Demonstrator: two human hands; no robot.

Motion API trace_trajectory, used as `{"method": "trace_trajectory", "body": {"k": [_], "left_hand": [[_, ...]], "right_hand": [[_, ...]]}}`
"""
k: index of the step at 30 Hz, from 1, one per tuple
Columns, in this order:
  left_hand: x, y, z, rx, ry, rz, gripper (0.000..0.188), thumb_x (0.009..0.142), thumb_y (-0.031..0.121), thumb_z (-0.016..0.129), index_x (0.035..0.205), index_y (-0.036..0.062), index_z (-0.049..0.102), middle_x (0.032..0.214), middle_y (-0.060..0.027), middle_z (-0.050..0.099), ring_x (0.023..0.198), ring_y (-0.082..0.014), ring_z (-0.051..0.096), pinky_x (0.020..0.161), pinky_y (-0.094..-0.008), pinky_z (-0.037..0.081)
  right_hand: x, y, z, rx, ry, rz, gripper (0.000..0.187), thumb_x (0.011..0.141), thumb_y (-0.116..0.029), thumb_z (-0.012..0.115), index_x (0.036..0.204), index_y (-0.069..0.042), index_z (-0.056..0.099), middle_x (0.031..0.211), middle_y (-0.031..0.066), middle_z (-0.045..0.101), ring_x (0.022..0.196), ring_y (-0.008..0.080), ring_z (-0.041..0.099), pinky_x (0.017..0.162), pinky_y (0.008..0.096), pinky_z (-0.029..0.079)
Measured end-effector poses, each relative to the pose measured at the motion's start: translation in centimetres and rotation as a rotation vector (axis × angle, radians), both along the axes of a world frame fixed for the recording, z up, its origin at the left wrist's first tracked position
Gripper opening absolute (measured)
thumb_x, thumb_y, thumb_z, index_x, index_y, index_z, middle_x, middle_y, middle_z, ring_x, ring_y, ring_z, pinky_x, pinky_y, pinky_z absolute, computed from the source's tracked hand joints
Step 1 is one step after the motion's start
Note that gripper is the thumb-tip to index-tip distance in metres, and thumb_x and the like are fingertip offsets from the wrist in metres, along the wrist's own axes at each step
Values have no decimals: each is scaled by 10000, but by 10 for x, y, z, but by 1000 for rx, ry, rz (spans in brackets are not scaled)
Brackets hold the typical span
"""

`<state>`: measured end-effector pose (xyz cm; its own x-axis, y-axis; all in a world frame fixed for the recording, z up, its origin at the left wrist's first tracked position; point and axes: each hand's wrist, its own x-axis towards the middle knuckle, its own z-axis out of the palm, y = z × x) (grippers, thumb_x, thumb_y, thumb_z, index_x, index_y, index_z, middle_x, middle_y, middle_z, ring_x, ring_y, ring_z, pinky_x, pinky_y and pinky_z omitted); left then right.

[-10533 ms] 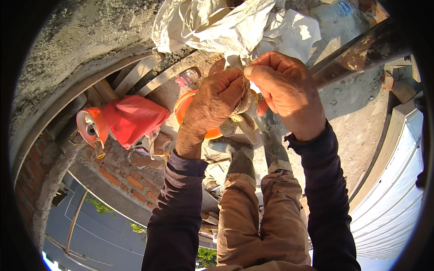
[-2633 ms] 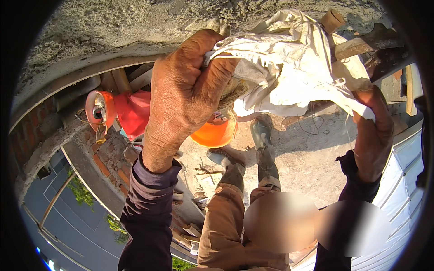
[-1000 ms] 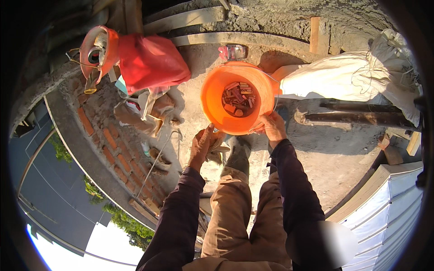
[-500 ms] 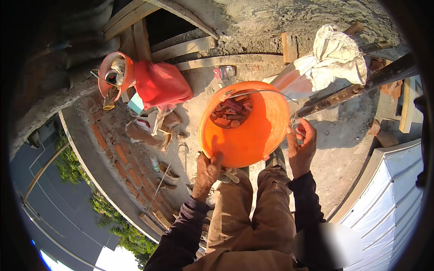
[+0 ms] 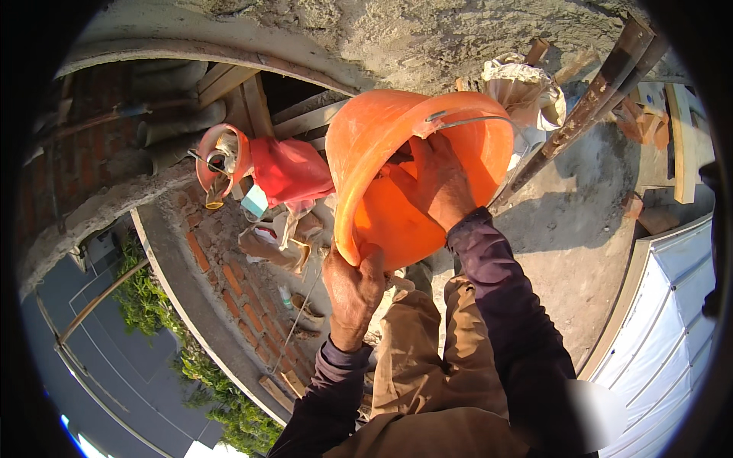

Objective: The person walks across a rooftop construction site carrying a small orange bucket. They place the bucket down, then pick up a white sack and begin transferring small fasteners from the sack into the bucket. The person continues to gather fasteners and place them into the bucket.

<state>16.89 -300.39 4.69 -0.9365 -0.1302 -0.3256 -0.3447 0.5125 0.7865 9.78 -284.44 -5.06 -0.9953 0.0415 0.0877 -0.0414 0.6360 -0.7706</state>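
Observation:
An orange bucket [image 5: 382, 126] is held up in front of me, tilted so its mouth faces me. My left hand [image 5: 353, 294] is closed on the near left part of its rim, thumb inside. Deep in the mouth, my right hand [image 5: 443, 183] reaches in with thumb and fingers apart. The fingertips are partly hidden, and I see nothing held in them. A dark bit of the broken reddish pieces [image 5: 402, 155] shows beside that hand; the rest are hidden. The bucket's thin wire handle [image 5: 477, 120] lies across the far right of the mouth.
Left of the bucket are a red cloth-like item [image 5: 289, 169] and another orange bucket [image 5: 205, 164] holding tools. A whitish sack [image 5: 527, 84] and dark slanting metal beams [image 5: 580, 114] stand at the far right. Bricks [image 5: 240, 294] edge the left; white sheeting [image 5: 672, 305] is lower right.
My right hand has moved from the bucket's right side into its mouth. The bucket has risen and tipped toward me, hiding most of the pieces. My left hand keeps its rim grip.

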Motion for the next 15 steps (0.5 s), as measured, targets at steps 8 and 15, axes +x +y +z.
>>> {"method": "trace_trajectory", "body": {"k": [8,15], "left_hand": [[-11,5,17,-5,187,6,473,924,263,559,1250,-80,557,882,-128,671,799,-177,640,722,-332,521],[-28,5,19,-37,388,-35,598,954,186,528,1511,-6,422,1085,-65,644,994,-142,598,915,-279,472]], "right_hand": [[-13,11,20,-34,39,46,655,799,-253,793,1354,-60,504,1356,194,485,1199,391,539,954,454,520],[-36,18,41,-209,-85,126,840,760,-254,824,1468,-86,404,1443,201,433,1292,400,488,1017,447,498]]}}
